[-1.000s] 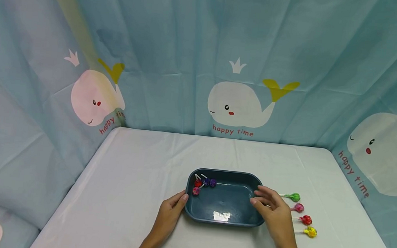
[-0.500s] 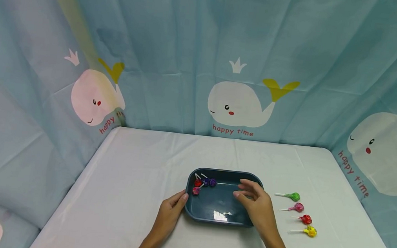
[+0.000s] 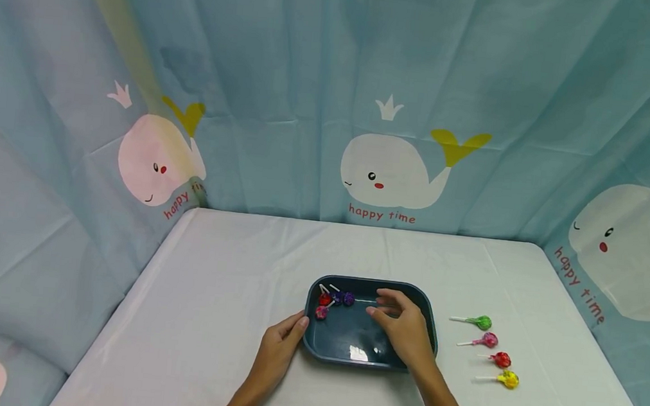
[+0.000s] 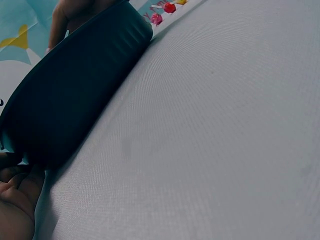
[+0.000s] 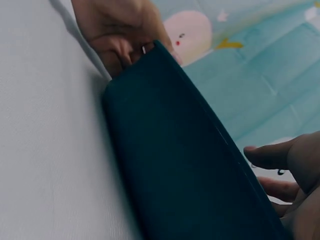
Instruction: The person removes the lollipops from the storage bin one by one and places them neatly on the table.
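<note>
A dark teal tray [image 3: 346, 353] lies on the white table. My left hand [image 3: 279, 347] grips its left end, thumb over the rim and fingers against the outer wall, as the right wrist view also shows. Inside, at the far left corner, lie several lollipops: a red one [image 3: 325, 300], a pink-red one [image 3: 321, 313], a purple one [image 3: 348, 298] and a dark blue one beside it. My right hand [image 3: 407, 329] hovers over the right half of the tray, thumb and fingers apart, with nothing seen between them.
Right of the tray, a green lollipop [image 3: 483, 322], a pink lollipop [image 3: 490, 339], a red lollipop [image 3: 501, 359] and a yellow lollipop [image 3: 509, 379] lie in a column on the tablecloth [image 3: 225, 284]. A whale-print curtain [image 3: 288, 96] surrounds the table's back and sides.
My right hand has moved left from the tray's right rim to above its inside, uncovering the sticks of the lollipops on the table. The left hand and tray have stayed put.
</note>
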`<state>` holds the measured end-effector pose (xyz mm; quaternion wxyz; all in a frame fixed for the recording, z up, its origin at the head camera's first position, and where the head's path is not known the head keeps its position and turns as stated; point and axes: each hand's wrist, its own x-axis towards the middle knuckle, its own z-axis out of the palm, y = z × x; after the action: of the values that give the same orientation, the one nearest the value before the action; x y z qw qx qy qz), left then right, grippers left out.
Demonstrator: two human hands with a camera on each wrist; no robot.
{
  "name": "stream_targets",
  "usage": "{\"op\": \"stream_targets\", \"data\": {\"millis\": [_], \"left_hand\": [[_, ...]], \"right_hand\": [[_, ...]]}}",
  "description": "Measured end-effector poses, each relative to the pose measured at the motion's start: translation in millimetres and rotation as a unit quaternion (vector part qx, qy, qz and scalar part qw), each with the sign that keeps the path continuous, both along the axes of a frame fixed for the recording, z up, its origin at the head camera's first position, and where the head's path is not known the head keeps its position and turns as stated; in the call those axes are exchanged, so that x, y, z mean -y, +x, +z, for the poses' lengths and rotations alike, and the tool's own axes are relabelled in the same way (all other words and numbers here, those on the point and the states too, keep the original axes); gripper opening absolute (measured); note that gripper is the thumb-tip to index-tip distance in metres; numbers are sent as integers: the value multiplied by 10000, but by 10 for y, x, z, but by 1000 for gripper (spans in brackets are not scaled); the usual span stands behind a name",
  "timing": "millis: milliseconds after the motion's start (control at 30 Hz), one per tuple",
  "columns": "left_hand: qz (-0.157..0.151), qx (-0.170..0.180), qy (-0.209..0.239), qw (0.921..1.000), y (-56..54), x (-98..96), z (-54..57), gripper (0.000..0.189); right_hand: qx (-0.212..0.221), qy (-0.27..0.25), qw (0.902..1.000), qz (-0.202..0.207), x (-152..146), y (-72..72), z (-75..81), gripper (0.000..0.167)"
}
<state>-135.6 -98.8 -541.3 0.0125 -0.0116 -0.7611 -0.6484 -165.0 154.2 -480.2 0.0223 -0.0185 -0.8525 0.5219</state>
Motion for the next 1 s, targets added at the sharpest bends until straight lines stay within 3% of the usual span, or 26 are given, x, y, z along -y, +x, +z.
{"op": "stream_targets", "data": {"millis": [467,1000], "left_hand": [[50,120,74,9999,5,-8,23,51],[104,42,-90,9999,3,-20,15,53]], "right_hand": [[54,320,9994,146,221,-192,-65,43],[-21,418,9977,533,322,-303,-140,42]]}}
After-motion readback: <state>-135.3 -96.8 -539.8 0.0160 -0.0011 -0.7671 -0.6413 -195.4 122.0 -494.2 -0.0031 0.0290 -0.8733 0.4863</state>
